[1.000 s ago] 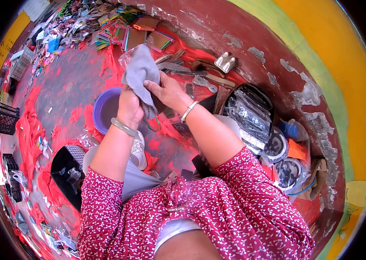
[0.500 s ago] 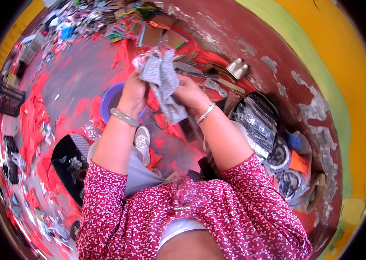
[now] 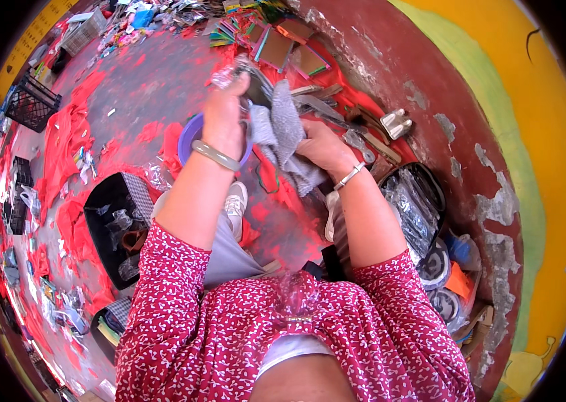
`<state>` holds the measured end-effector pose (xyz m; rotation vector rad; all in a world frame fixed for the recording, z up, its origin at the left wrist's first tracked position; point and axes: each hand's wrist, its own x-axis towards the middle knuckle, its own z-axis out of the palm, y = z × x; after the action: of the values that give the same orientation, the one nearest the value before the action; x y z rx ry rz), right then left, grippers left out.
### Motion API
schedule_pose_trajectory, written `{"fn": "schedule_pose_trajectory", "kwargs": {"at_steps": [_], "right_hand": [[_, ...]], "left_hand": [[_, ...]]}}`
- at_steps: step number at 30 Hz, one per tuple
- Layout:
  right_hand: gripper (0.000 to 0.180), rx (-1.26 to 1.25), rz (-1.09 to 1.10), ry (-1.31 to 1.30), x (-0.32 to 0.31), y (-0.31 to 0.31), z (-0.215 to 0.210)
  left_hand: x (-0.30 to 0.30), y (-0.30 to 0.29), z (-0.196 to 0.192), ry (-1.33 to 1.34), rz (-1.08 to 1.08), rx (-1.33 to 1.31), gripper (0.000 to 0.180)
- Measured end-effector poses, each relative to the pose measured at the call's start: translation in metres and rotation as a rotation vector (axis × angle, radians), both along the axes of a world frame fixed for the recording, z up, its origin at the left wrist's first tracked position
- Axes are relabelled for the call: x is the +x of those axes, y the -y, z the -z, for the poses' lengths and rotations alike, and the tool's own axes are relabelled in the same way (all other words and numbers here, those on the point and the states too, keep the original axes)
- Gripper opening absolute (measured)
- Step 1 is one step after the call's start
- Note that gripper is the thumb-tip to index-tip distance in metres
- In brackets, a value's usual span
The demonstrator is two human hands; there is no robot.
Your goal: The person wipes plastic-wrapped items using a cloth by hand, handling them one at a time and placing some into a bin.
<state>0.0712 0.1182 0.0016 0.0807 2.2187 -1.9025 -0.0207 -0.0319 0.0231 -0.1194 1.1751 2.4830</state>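
My right hand [image 3: 328,146] is closed on a crumpled grey cloth [image 3: 287,124], whose loose end hangs down beside the fingers. To its left, my left hand [image 3: 224,117] is raised with its fingers bent round a shiny, partly see-through thing [image 3: 256,72] with a dark, curved side. Motion smears that thing, and its kind cannot be made out. The upper part of the cloth lies against or just beside it. Beneath my left wrist is a purple basin [image 3: 189,142], partly covered by my forearm.
Hand tools [image 3: 319,106] and a silver metal piece [image 3: 396,124] lie along the red wall. At right stands an open black case [image 3: 440,191] with plastic-wrapped things; another black case [image 3: 95,221] is at left. Thin coloured boards [image 3: 275,48] and red cloth [image 3: 72,154] cover parts of the floor.
My hands have moved apart a little, the right one rightward with the cloth. My left hand has lifted and turned, showing more of the shiny thing. The whole view has shifted slightly.
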Motion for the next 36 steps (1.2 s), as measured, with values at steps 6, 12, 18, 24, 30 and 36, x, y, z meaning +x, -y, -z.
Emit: {"fn": "schedule_pose_trajectory", "kwargs": {"at_steps": [6,12,18,24,30,36], "right_hand": [[0.033,0.309,-0.064,-0.294,-0.001,-0.002,0.009],[0.022,0.831,0.088,-0.3,0.025,-0.016,-0.019],[0.013,1.136,0.386,-0.471,0.072,-0.056,-0.037],[0.025,1.264,0.591,-0.176,0.194,-0.175,-0.019],[0.019,1.416,0.632,0.21,0.314,-0.25,0.057],[0.034,1.443,0.482,0.472,0.33,-0.284,0.087]], "left_hand": [[-0.072,0.048,0.038,-0.065,0.015,0.3,0.019],[-0.069,0.048,0.024,-0.226,-0.071,0.192,0.03],[-0.007,-0.017,-0.006,-0.404,0.301,0.332,0.04],[0.014,-0.045,0.019,-0.252,0.557,-0.002,0.045],[0.015,-0.048,0.037,-0.223,0.637,-0.165,0.039],[0.013,-0.056,0.051,-0.171,0.616,-0.252,0.035]]}}
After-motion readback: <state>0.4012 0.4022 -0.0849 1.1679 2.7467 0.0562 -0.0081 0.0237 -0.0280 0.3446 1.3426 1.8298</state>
